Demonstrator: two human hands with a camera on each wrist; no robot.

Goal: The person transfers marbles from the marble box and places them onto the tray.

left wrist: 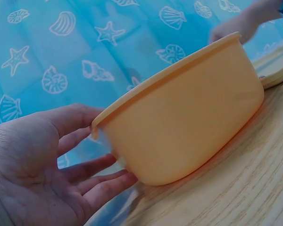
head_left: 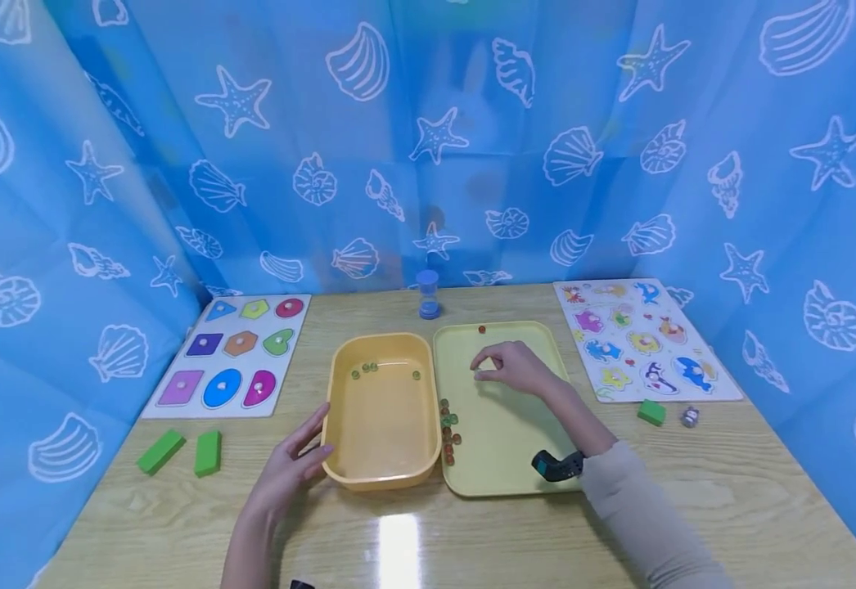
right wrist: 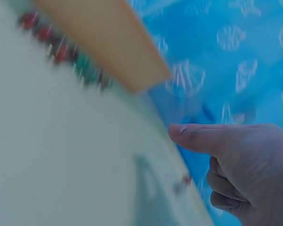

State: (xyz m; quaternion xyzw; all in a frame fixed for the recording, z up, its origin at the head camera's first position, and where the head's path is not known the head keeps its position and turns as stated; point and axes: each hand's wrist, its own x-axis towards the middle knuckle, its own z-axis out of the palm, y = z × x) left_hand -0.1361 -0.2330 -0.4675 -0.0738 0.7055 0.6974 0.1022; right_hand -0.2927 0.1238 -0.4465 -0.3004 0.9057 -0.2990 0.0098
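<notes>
My left hand [head_left: 291, 466] rests against the left side of a deep orange plastic bin [head_left: 384, 484]. Its fingers [left wrist: 111, 186] lie fairly straight along the bin's wall and rim. Several small green beads [head_left: 371, 367] lie inside the bin. My right hand [head_left: 518, 368] hovers over a shallow yellow tray [head_left: 509, 458], thumb and index finger slightly apart, with nothing visible between them. Its other fingers are curled in the right wrist view. Red and green beads [head_left: 448, 433] line the tray's left edge; one red bead [head_left: 483, 330] lies near the far edge.
A shape puzzle board [head_left: 200, 368] stands left, a sea-animal puzzle board [head_left: 630, 368] right. A blue sand timer [head_left: 429, 294] stands behind the bin. Green blocks [head_left: 208, 453] lie left, another green block [head_left: 651, 411] and a small grey figure [head_left: 690, 417] right. A blue curtain closes off the back.
</notes>
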